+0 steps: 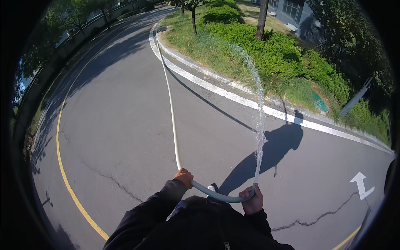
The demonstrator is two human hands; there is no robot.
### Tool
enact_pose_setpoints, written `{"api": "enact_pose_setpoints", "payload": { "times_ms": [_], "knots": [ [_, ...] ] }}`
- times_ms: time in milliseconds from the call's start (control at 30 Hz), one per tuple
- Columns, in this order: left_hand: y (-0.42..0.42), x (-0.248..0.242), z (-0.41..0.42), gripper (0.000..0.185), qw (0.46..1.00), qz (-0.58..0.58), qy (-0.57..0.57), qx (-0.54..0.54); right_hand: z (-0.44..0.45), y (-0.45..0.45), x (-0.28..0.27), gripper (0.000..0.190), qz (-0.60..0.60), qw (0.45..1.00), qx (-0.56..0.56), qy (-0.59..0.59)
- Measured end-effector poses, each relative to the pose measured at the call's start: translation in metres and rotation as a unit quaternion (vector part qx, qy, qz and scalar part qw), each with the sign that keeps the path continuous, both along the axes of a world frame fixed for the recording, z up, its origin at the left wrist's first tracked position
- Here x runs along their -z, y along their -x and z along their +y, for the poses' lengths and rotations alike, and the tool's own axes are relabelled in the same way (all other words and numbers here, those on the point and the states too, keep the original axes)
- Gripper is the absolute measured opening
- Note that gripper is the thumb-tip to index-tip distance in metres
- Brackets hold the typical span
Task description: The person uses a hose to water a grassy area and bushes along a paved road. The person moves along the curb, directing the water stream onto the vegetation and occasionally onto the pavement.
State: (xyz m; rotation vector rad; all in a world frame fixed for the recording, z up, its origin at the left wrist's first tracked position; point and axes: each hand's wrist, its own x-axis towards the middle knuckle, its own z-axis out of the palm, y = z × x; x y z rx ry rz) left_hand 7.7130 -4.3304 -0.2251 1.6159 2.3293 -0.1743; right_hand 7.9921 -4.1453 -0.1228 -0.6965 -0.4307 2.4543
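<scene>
A pale garden hose (171, 106) stretches from the roadside kerb to my hands. My left hand (184, 178) is wrapped around it in front of my left side. Between my hands the hose sags in a curve across my dark jacket (200, 225). My right hand (252, 200) grips it close to its outlet end, which points up and away from me. A stream of water (259, 125) shoots from that end, arcs over the kerb and breaks into spray above the green shrubs (265, 53).
A white-painted line (225, 92) and a stone kerb (200, 67) border the grass. A tree trunk (262, 18), a grey post (356, 97) and a green cover (319, 102) stand or lie in the planting. Cracks and a white arrow (360, 184) mark the asphalt road (125, 109).
</scene>
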Motion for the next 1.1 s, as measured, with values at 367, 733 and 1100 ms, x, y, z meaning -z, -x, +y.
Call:
{"api": "enact_pose_setpoints", "payload": {
  "times_ms": [367,733,1100],
  "knots": [
    [-0.216,0.046,-0.139,0.017,0.997,-0.003,0.057,0.057,-0.136,-0.201,0.024,0.044,-0.066,0.996,-0.017,0.06],
    [-0.402,-0.013,-0.204,0.017,0.992,0.058,0.064,0.092,-0.198,-0.424,0.006,0.04,0.015,0.999,-0.027,0.04],
    [-0.726,0.006,-0.043,0.028,0.95,0.07,0.186,0.242,-0.171,-0.811,0.024,0.042,0.011,0.986,0.167,0.01]
  ]
}}
